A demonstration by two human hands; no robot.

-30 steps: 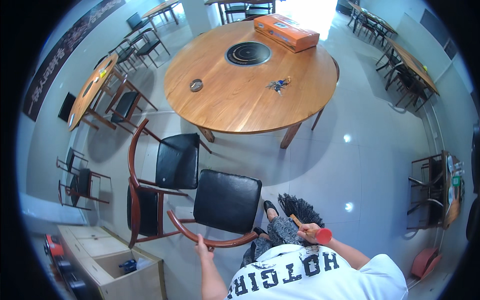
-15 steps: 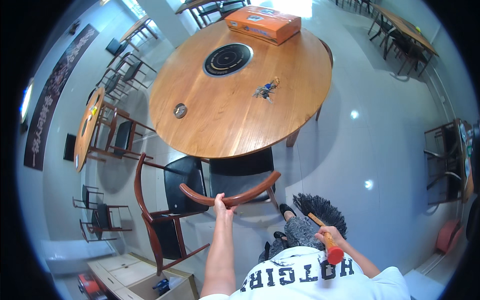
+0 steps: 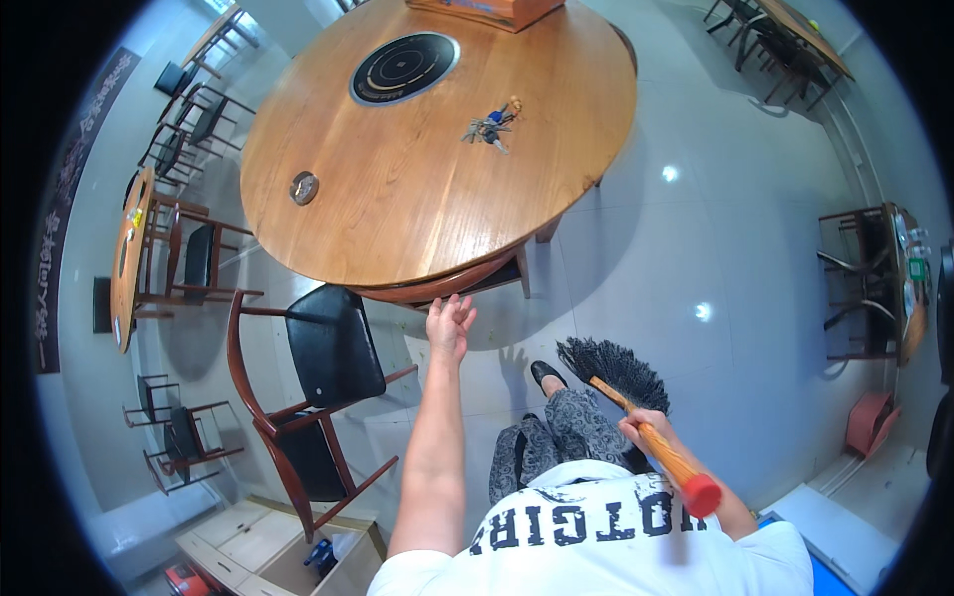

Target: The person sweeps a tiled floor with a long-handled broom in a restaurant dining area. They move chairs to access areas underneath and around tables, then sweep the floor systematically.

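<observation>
My left hand (image 3: 450, 326) reaches forward with its fingers apart, at the curved wooden back rail of a chair (image 3: 442, 287) tucked under the near edge of the round wooden table (image 3: 397, 228). Whether the fingertips still touch the rail I cannot tell. My right hand (image 3: 646, 427) is wrapped round the wooden handle of a broom (image 3: 669, 453) with a red end cap. Its dark, shaggy head (image 3: 618, 377) rests on the floor beside my feet.
On the table are a bunch of keys (image 3: 492, 125), an ashtray (image 3: 304, 188), a round black cooktop (image 3: 405, 69) and an orange box (image 3: 487, 8). A black-seated chair (image 3: 336, 348) stands left of me. Behind it is an open-topped cabinet (image 3: 248, 544); a red dustpan (image 3: 873, 421) stands at the right wall.
The chair has slid forward under the table edge. My left hand has let go of its back rail and opened. The broom stays in my right hand.
</observation>
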